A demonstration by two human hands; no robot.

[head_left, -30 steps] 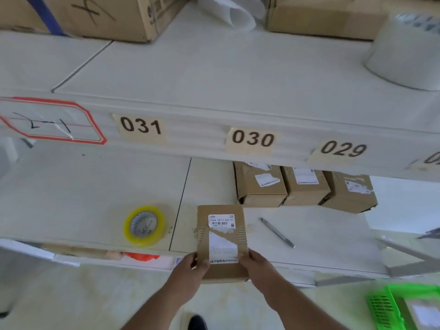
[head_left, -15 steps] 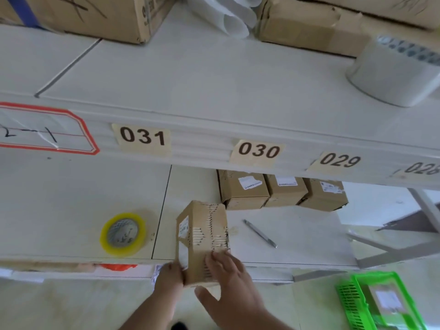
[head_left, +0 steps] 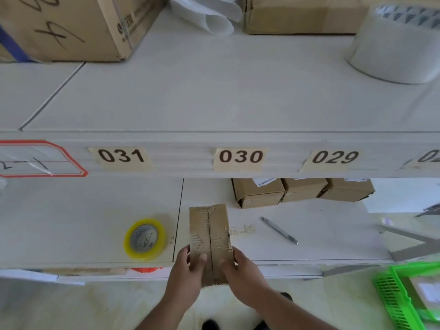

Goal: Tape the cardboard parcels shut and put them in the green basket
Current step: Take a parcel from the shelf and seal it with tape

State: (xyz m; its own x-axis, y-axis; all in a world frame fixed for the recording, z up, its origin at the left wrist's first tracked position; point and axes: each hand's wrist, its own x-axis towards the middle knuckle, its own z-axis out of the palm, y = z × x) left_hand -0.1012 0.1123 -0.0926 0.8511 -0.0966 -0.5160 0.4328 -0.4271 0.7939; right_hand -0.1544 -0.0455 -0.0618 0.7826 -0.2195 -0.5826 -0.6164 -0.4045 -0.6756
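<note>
Now both hands (head_left: 215,270) around parcel (head_left: 209,236)

One view only is given — a wide-angle one, taken from head height and aimed forward and down. The shelf (head_left: 238,96) edge is met square-on, close up; the hands (head_left: 214,275) are seen near the bottom edge, the floor (head_left: 71,306) below them.

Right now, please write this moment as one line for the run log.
step: tape not yet on | both hands grip parcel, seam up | tape roll on shelf, left of parcel | green basket lower right
</note>
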